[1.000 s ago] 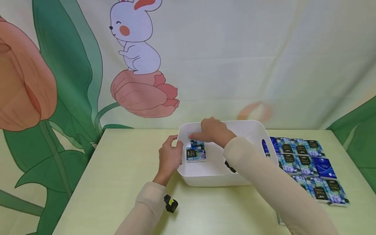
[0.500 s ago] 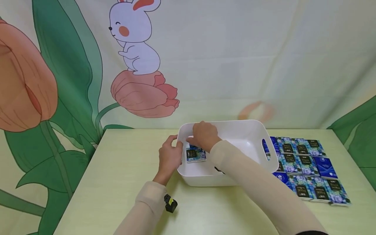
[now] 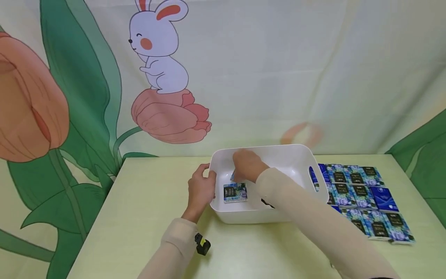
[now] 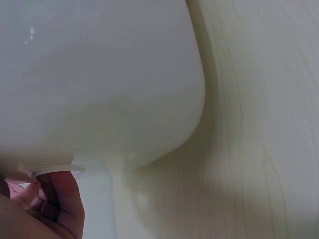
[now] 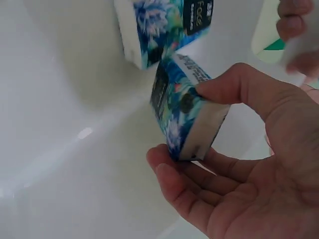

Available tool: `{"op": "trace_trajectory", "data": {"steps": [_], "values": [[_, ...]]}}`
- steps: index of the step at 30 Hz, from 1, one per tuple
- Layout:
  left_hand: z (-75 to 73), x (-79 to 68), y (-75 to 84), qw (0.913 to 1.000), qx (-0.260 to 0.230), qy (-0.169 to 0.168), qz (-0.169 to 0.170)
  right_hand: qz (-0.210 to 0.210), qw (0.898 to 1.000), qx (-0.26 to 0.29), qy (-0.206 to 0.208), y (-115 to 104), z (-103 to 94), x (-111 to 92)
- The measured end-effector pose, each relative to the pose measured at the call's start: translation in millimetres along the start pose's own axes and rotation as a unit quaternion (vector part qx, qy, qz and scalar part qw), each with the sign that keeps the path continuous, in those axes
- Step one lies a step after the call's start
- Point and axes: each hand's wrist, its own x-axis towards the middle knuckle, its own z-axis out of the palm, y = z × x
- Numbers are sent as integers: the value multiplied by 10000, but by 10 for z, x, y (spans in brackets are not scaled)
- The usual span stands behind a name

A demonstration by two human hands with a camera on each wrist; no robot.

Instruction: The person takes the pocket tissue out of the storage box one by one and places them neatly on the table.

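Note:
My left hand [image 3: 201, 188] grips the left end of a white plastic bin [image 3: 258, 217], its fingers curled at the handle opening [image 4: 55, 172]. Inside the bin, my right hand [image 3: 248, 166] pinches a small tissue pack [image 5: 177, 107] with a blue flower print, thumb on one side and fingers below. That pack is tilted, and in the head view the hand mostly hides it. A second flower-print tissue pack [image 3: 235, 192] lies flat on the bin floor at the left; the right wrist view shows the two close together.
Right of the bin, several tissue packs [image 3: 364, 195] lie in rows on the pale wooden table [image 3: 139, 217], some plain blue [image 3: 384, 198]. The right forearm and bin partly cover them. A printed curtain [image 3: 261, 97] hangs behind the table's far edge.
The rear pack in the bin, earlier lying behind the other, is now tilted in my right hand. The front pack has shifted slightly toward me. My left hand keeps its grip.

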Motion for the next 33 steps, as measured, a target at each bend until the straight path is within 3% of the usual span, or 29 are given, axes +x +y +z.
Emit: {"op": "trace_trajectory", "data": {"steps": [6,12,15,20,24,33], "values": [[-9,13,-17,9999,42,33,112,-260,9992,273,140,286,-215,-382],[-38,25,-20,10000,55,22,41,-755,9922,502,858,633,-321,-902],[-48,26,-21,10000,50,29,19,-780,9856,820,1260,798,-360,-1185],[-71,33,-22,10000,57,37,9,-328,9747,1496,1628,1046,-441,-1646],[-82,29,-19,10000,11,41,-29,129,9706,1680,1719,1251,-441,-1949],[-32,22,-63,9999,-10,25,-122,850,9677,1538,1806,1682,-137,-2463]]}}
